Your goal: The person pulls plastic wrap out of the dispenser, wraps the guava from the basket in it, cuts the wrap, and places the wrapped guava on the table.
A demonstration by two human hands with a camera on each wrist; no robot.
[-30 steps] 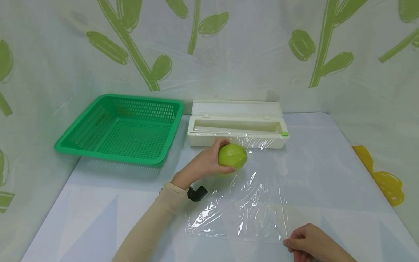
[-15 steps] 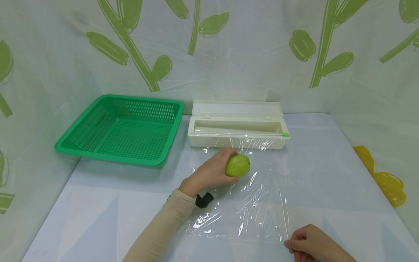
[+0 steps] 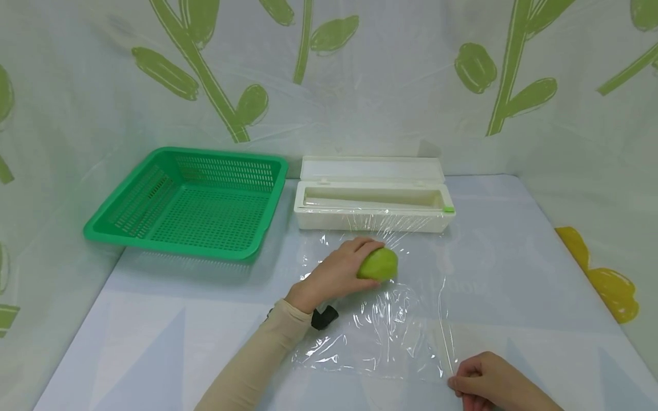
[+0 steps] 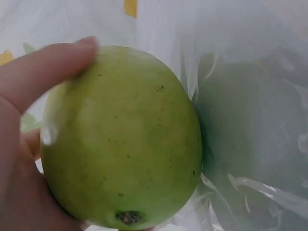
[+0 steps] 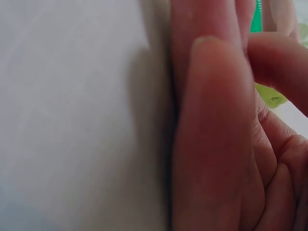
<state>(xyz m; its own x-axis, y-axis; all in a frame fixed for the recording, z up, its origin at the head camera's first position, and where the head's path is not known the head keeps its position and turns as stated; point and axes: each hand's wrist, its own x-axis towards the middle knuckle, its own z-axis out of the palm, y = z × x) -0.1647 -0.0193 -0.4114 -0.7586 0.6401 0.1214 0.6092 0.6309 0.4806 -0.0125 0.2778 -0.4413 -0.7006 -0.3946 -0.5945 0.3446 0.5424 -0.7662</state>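
My left hand (image 3: pixel 339 271) grips a green guava (image 3: pixel 379 264) from its left side, over the sheet of plastic wrap (image 3: pixel 380 325). In the left wrist view the guava (image 4: pixel 125 139) has small dark specks and a brown blossom end, with thumb and fingers curled round it and the wrap close beside it. The wrap stretches from the front of a white wrap dispenser (image 3: pixel 370 221) toward me, shiny and creased. At its near right corner my right hand (image 3: pixel 488 379) pinches the film between thumb and forefinger. Curled fingers (image 5: pixel 211 134) fill the right wrist view, low against the table.
A green perforated basket (image 3: pixel 241 251) stands at the back left of the table (image 3: pixel 514 257). The dispenser's lid (image 3: pixel 370 169) is raised against the patterned curtain behind. A black wrist-camera piece (image 3: pixel 325 318) sits under my left wrist.
My left hand has brought the guava toward me, slightly right and down onto the wrap, whose creases now gather around it. The right hand has stayed at the corner.
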